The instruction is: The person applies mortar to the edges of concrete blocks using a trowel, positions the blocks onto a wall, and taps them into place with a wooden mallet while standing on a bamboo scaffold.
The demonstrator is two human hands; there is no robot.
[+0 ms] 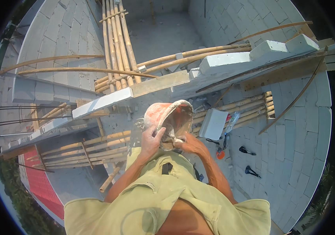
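A plaster-smeared orange bucket (156,112) is held tilted on its side in front of my body, its opening turned toward the right and showing caked, pale residue. My left hand (151,139) grips its near left part, thumb toward the rim. My right hand (187,144) has its fingers closed on the lower right rim. A white block (212,123) lies on bamboo poles to the right of the bucket, beside some clear plastic (232,120) and a small orange item (220,154).
Block walls (49,47) surround the work spot. Bamboo scaffolding (120,47) spans above a concrete floor (159,33), with more poles (81,152) at lower left. A ledge of white blocks (224,60) crosses ahead. Two dark objects (251,171) are on the right-hand wall.
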